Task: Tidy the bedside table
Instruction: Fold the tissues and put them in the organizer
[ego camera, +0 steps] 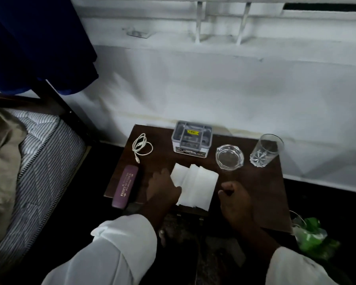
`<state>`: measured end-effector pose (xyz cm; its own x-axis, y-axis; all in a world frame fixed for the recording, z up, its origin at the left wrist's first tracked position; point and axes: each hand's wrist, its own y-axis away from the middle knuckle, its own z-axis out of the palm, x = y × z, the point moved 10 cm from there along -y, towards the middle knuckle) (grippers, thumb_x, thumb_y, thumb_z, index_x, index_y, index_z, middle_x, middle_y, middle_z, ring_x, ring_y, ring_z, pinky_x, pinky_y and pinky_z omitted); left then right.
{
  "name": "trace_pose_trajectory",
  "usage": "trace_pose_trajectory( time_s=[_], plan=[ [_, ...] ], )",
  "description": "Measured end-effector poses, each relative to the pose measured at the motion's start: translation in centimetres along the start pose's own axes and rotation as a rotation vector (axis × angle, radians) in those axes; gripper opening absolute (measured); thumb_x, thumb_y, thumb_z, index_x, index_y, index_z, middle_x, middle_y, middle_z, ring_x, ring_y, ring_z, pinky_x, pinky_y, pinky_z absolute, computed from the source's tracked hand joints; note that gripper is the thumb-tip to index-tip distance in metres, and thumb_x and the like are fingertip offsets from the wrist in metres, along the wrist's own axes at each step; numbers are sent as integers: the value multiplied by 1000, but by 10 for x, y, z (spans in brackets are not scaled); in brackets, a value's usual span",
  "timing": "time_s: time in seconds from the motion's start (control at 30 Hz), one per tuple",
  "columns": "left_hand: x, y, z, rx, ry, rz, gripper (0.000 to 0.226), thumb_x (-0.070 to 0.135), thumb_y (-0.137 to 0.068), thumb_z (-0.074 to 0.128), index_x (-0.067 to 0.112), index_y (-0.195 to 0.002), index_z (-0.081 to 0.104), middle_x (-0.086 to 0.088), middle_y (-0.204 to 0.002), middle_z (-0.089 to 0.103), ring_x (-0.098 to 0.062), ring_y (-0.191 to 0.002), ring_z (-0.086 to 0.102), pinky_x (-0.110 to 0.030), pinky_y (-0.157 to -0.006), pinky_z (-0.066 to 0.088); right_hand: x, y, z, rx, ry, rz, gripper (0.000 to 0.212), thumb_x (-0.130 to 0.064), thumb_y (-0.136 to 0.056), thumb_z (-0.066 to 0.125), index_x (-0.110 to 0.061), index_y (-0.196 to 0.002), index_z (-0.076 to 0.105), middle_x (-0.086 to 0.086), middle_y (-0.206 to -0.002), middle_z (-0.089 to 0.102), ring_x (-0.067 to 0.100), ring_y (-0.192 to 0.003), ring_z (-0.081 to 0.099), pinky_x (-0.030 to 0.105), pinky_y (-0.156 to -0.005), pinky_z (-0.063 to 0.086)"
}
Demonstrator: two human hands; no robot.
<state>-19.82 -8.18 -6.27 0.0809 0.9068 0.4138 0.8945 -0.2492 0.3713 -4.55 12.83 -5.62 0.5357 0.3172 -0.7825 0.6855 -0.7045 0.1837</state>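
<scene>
On the dark wooden bedside table (257, 194), white paper napkins (197, 186) lie fanned out near the front edge. My left hand (162, 189) rests on their left edge, thumb on the paper. My right hand (233, 194) hovers just right of the napkins with its fingers curled and nothing visible in it. A purple spectacle case (125, 186) lies at the front left and a coiled white cable (142, 146) at the back left. Along the back stand a metal tin (191, 139), a glass ashtray (229, 157) and a drinking glass (266, 150).
A bed with a striped mattress (41, 161) adjoins the table on the left. A blue curtain (39, 44) hangs above it. A white wall (214, 89) runs behind the table. A green plastic bag (310, 237) sits on the dark floor at the right.
</scene>
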Motion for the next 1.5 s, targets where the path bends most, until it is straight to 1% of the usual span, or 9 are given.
trace_pose_trajectory(
  time_s=[0.07, 0.23, 0.4, 0.67, 0.8, 0.93, 1.13, 1.3, 1.5],
  plan=[
    [-3, 4, 3, 30, 0, -31, 63, 33, -78, 75, 9, -131, 49, -16, -139, 51, -37, -130, 49, -47, -106, 45, 17, 1, 10, -17, -51, 103, 22, -6, -84, 72, -3, -105, 66, 14, -102, 70, 34, -100, 66, 44, -91, 53],
    [-9, 5, 14, -7, 53, -102, 68, 34, -80, 75, 9, -136, 46, -18, -143, 47, -39, -134, 46, -45, -111, 41, 25, -1, 35, -35, -92, 229, 40, -13, -80, 77, -2, -115, 63, 16, -113, 67, 32, -107, 63, 43, -95, 51],
    [-5, 3, 24, -19, 95, -90, 59, 34, -79, 75, 8, -127, 52, -17, -132, 58, -37, -125, 55, -44, -103, 48, 16, -1, 43, 12, -132, 278, 40, -10, -76, 77, 0, -111, 61, 18, -110, 65, 33, -99, 64, 41, -83, 55],
    [-8, 0, 23, -1, 68, -54, 47, 32, -82, 73, 9, -120, 54, -14, -127, 61, -36, -119, 58, -41, -95, 48, 15, -6, 50, 71, -196, 401, 51, -6, -72, 82, -4, -115, 55, 19, -108, 68, 35, -101, 65, 43, -90, 53],
    [20, 3, 9, 150, -103, 110, 51, 38, -84, 69, 18, -128, 54, -11, -133, 51, -35, -126, 50, -44, -102, 46, 18, -11, 50, 91, -179, 440, 44, -5, -71, 82, -5, -109, 59, 15, -104, 69, 33, -99, 66, 42, -87, 54],
    [31, -1, 35, 15, -90, 154, 51, 48, -87, 67, 20, -128, 58, -10, -133, 55, -32, -126, 51, -41, -102, 45, 24, -19, 57, 63, -183, 419, 36, -3, -75, 79, -3, -106, 62, 20, -108, 68, 40, -102, 65, 49, -93, 52],
    [29, -14, 38, 8, 61, 103, 30, 38, -82, 74, 19, -104, 67, -8, -114, 66, -29, -109, 63, -39, -94, 52, 32, -23, 58, 115, -343, 494, 28, 6, -72, 79, 2, -99, 71, 23, -105, 72, 40, -97, 68, 48, -90, 56],
    [21, -19, 39, 7, 173, 47, 15, 27, -83, 72, 23, -76, 59, -4, -95, 71, -25, -95, 66, -31, -78, 50, 32, -19, 55, 94, -568, 529, 26, 3, -76, 80, 2, -101, 74, 22, -96, 74, 23, -75, 64, 33, -72, 53],
    [15, -17, 36, 49, 284, 21, 13, 26, -92, 62, 17, -82, 59, -8, -95, 72, -30, -97, 67, -32, -77, 46, 20, -11, 57, -55, -756, 623, 23, -3, -81, 77, -7, -103, 73, 5, -66, 62, 10, -53, 49, 18, -39, 38]
  ],
)
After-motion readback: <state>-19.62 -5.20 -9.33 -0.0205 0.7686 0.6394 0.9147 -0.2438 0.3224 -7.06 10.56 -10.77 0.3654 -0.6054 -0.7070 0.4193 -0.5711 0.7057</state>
